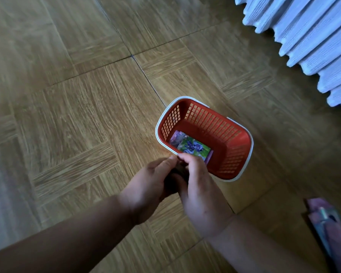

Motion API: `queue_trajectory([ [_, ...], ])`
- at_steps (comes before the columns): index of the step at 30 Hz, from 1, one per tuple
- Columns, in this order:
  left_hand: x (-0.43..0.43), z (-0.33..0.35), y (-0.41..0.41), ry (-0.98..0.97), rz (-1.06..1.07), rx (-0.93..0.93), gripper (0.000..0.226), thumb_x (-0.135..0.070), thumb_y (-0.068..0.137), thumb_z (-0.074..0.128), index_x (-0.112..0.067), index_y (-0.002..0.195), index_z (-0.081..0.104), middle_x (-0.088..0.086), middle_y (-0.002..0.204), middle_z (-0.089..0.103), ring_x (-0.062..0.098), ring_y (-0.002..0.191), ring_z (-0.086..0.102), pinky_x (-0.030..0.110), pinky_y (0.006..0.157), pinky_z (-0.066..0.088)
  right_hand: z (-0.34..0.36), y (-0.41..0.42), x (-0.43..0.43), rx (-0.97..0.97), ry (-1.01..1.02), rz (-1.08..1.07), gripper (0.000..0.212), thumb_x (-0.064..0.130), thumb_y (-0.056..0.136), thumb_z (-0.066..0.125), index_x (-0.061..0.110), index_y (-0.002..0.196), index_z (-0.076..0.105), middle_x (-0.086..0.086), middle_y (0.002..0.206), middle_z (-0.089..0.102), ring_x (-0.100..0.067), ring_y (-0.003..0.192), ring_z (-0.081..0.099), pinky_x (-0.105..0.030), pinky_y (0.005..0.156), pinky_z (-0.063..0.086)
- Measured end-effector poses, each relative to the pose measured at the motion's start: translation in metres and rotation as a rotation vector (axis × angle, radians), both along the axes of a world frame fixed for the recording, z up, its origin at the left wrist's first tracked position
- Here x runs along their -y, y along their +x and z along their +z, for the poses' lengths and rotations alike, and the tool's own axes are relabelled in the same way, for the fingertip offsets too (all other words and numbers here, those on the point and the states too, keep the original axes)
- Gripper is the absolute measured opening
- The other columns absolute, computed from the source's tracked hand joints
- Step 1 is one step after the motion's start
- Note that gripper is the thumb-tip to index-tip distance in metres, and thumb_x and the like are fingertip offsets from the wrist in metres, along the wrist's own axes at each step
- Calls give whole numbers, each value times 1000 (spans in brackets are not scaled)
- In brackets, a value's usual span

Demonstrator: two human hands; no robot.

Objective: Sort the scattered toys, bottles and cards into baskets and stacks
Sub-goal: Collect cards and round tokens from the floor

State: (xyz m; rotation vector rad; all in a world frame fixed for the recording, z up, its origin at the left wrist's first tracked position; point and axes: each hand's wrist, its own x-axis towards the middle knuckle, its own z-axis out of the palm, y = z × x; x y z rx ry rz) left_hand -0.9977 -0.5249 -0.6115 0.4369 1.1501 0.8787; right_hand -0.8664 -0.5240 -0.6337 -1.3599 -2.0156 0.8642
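Both hands met at the near edge of the basket [215,127], where the cards [193,146] lay.

The left hand [146,180] and right hand [202,194] were close together just at the near rim of the red, white-rimmed basket, which stood on the wooden floor [87,99]. Their fingers curled in toward each other around a dark gap, and I could not tell whether either hand was grasping something there or only clenched. The right fingertips [183,157] sat right at the edge of the cards, a few picture cards lying flat on the basket's bottom by its near wall. Some purple cards [327,225], blurred, lay on the floor well off to the right. A white curtain [303,36] hung at the far right.
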Motion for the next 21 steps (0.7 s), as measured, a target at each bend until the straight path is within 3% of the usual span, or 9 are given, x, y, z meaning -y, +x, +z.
queue_trajectory([
  [3, -15, 8, 4, 55, -89, 23, 43, -34, 100, 44, 2, 118, 62, 22, 113, 68, 30, 106, 65, 41, 96, 51, 19, 9, -16, 69, 100, -39, 36, 6, 84, 52, 12, 120, 50, -7, 114, 57, -16, 101, 55, -28, 82, 49],
  [4, -20, 9, 6, 112, -133, -82, 45, -42, 98, 47, -5, 118, 63, 17, 115, 69, 29, 110, 64, 44, 99, 49, 27, 16, -28, 128, 87, -64, 30, 7, 88, 52, 14, 118, 54, -5, 113, 58, -19, 100, 58, -34, 81, 51],
  [6, -30, 5, 5, 309, -254, -543, 40, -48, 95, 51, -17, 119, 63, 4, 115, 69, 21, 110, 63, 44, 100, 48, 40, 35, -60, 342, -36, -113, 26, 15, 94, 54, 22, 119, 56, 1, 117, 60, -21, 105, 60, -35, 84, 49],
  [8, -39, -2, 0, 535, -331, -1098, 36, -35, 94, 57, -19, 126, 58, 1, 125, 61, 19, 118, 53, 42, 103, 43, 45, 52, -95, 676, -219, -153, 28, 23, 93, 57, 25, 121, 55, -1, 119, 62, -25, 109, 59, -30, 82, 44],
  [10, -47, -14, -6, 610, -368, -1329, 47, -28, 93, 58, -12, 137, 50, 9, 139, 48, 28, 132, 39, 46, 111, 34, 46, 56, -117, 856, -409, -173, 32, 27, 90, 61, 19, 121, 58, -8, 117, 64, -29, 107, 61, -29, 78, 43],
  [12, -57, -17, -12, 457, -358, -1323, 58, -31, 95, 55, -14, 146, 35, 13, 149, 37, 30, 139, 31, 45, 115, 28, 41, 48, -126, 892, -566, -154, 34, 21, 89, 64, 8, 121, 60, -14, 118, 63, -32, 107, 61, -30, 80, 46],
  [15, -71, -17, -17, 294, -365, -1234, 58, -31, 93, 55, -23, 145, 32, 10, 134, 52, 30, 119, 55, 42, 99, 45, 33, 38, -133, 912, -669, -80, 31, 8, 95, 52, -4, 123, 56, -20, 117, 62, -33, 102, 62, -33, 81, 49],
  [18, -70, -15, -17, 288, -367, -1226, 58, -33, 91, 59, -26, 142, 34, 8, 127, 56, 28, 110, 60, 38, 90, 47, 27, 36, -134, 801, -764, -111, 31, 6, 96, 47, -5, 124, 54, -17, 93, 60, -26, 77, 56, -31, 69, 46],
  [21, -60, -17, -19, 265, -352, -1191, 60, -36, 88, 63, -30, 140, 33, 6, 123, 56, 26, 108, 60, 37, 90, 47, 15, 36, -129, 564, -885, -243, 38, 8, 93, 50, 1, 130, 52, -17, 118, 59, -29, 99, 58, -31, 83, 50],
])
